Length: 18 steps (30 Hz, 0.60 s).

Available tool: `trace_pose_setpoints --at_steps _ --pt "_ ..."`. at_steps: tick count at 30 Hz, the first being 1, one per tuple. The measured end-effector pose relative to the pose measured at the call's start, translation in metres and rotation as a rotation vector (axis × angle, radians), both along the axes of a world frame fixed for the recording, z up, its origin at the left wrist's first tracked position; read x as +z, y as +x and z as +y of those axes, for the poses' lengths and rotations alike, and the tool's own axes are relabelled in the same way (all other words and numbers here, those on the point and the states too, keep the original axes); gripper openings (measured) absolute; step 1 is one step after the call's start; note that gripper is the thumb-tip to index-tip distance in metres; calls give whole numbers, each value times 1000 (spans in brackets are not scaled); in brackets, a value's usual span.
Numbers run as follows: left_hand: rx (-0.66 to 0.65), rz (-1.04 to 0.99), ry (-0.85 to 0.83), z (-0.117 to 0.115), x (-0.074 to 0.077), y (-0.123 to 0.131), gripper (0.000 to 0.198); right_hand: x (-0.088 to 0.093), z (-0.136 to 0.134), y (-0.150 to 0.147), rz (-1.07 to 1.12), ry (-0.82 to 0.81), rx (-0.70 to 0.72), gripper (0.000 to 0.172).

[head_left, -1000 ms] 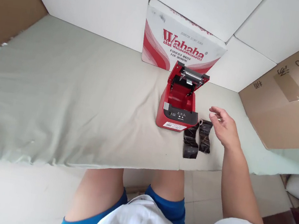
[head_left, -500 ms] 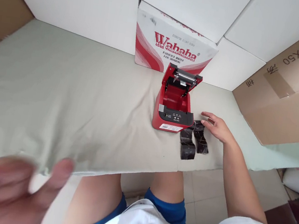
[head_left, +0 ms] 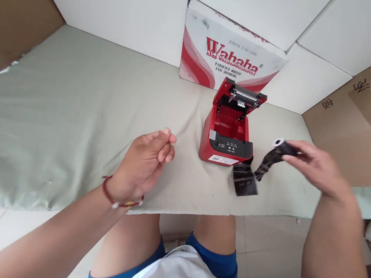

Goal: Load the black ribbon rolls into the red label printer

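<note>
My right hand [head_left: 317, 165] grips a small black roll [head_left: 286, 148] with a white core, above the cloth and right of the printer. From it a glossy black strip [head_left: 246, 180] hangs down and lies folded on the cloth. The red label printer [head_left: 228, 136] stands with its lid raised and its inner bay showing red, with nothing inside that I can see. On the printer's left, my left hand [head_left: 146, 158] hovers over the cloth with its fingers curled together and nothing visible in them. A red bracelet is on that wrist.
A pale green cloth [head_left: 109, 86] covers the work surface, its front edge near my legs. Behind the printer is a white and red Wahaha water carton [head_left: 233, 55] among white boxes. A large brown carton [head_left: 360, 109] stands at right, another brown board [head_left: 12, 15] at left.
My right hand has lifted the black roll off the cloth and moved right, drawing the strip up. The left hand has come from the lower left corner toward the printer, its fingers now curled.
</note>
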State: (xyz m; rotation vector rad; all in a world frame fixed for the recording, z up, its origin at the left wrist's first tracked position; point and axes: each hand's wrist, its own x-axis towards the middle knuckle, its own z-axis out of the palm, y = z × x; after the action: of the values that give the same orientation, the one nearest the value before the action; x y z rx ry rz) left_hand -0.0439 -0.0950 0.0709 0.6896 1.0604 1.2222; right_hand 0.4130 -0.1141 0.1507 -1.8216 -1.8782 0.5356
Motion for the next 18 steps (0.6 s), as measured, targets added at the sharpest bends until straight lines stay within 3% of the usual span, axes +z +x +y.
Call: trace_pose_setpoints --at_steps 2,4,8,13,18 --pt "-65 -21 4 20 1 13 71 33 -8 -7 171 73 -33 57" --pt "-50 -11 25 43 -2 28 88 58 -6 -26 266 27 86 58" --pt "-22 -82 123 79 -20 54 94 75 20 -83 247 -202 305 50" --pt "-148 -208 189 88 -39 48 89 53 55 -129 293 -194 283 46" --pt "-208 -178 245 87 -44 37 92 -1 84 -152 115 -62 129 42"
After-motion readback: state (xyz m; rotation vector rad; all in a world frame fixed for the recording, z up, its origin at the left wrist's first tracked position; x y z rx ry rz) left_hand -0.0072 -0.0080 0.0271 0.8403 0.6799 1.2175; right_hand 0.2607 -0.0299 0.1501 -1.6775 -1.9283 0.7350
